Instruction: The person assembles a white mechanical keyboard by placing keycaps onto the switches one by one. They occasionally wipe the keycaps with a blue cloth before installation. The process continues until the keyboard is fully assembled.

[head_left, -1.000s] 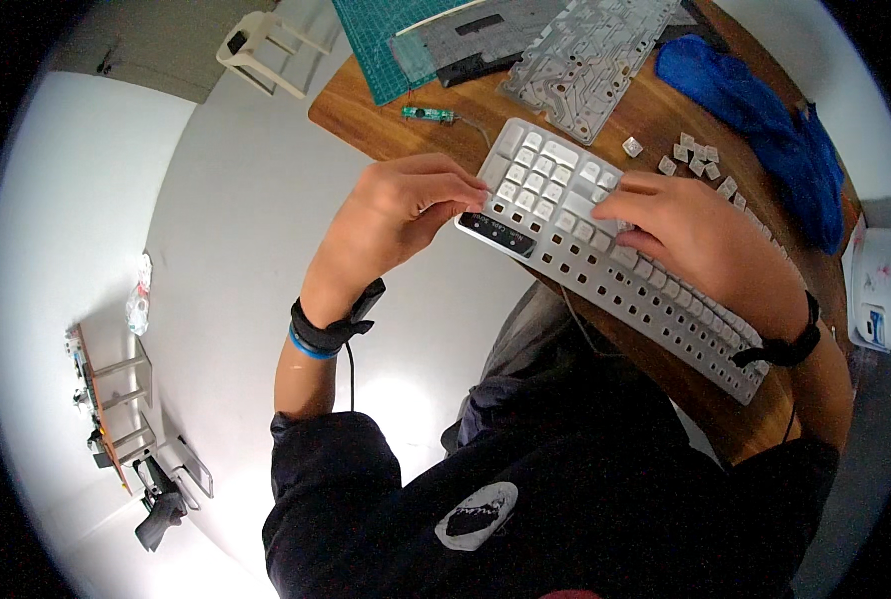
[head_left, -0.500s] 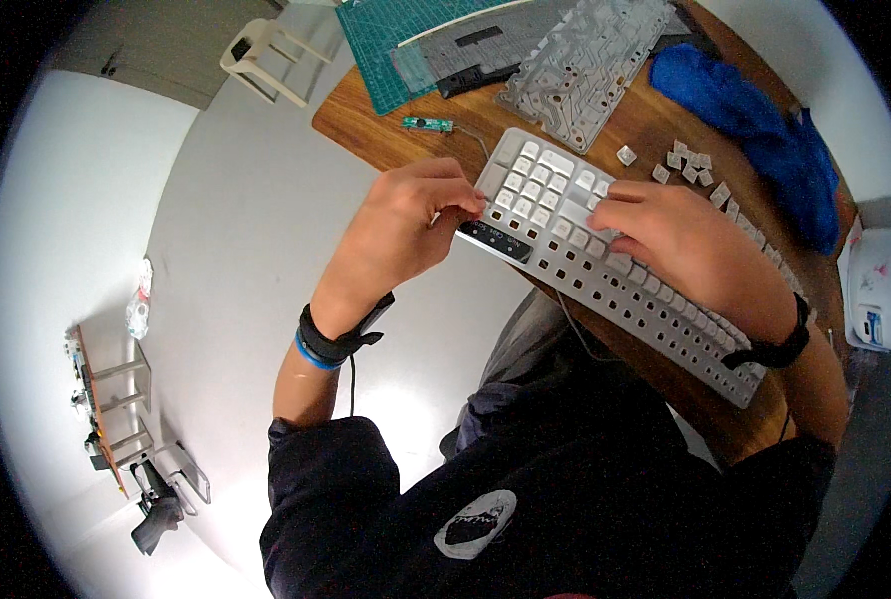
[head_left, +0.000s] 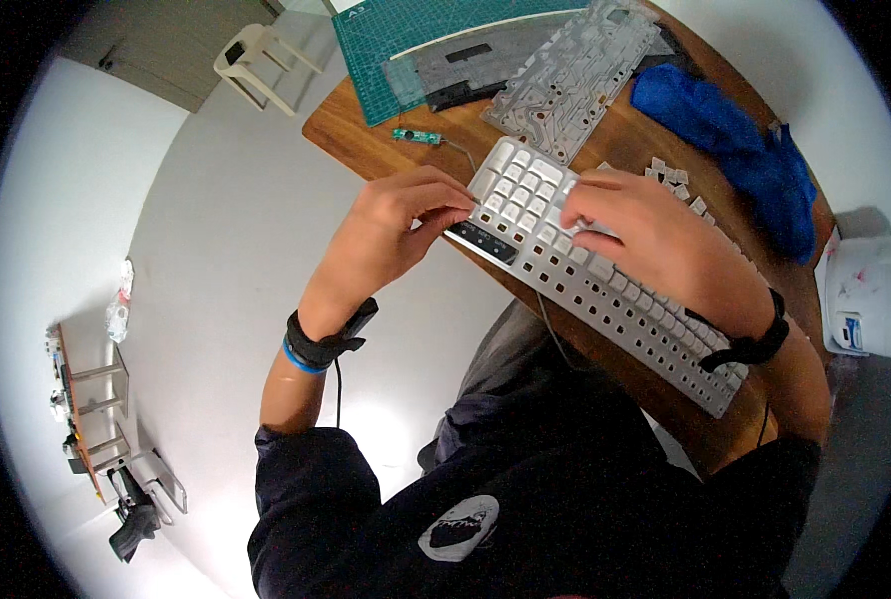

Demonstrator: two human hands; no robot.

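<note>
White kbd (head_left: 605, 298) over surface (head_left: 351, 125) edge, L hand (head_left: 396, 215) pinched at its rim, R hand (head_left: 640, 220) bent over keys (head_left: 515, 194), can't tell if either grips, loose keycaps (head_left: 668, 176) & blue cloth (head_left: 725, 140) beyond R hand, 1 circuit sheet (head_left: 577, 85) ahead.

Left hand (head_left: 398, 218), right hand (head_left: 657, 232) at white keyboard (head_left: 610, 302).

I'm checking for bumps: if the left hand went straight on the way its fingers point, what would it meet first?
The left hand would probably meet the white keyboard at its edge; whether the fingers touch it now is unclear.
</note>
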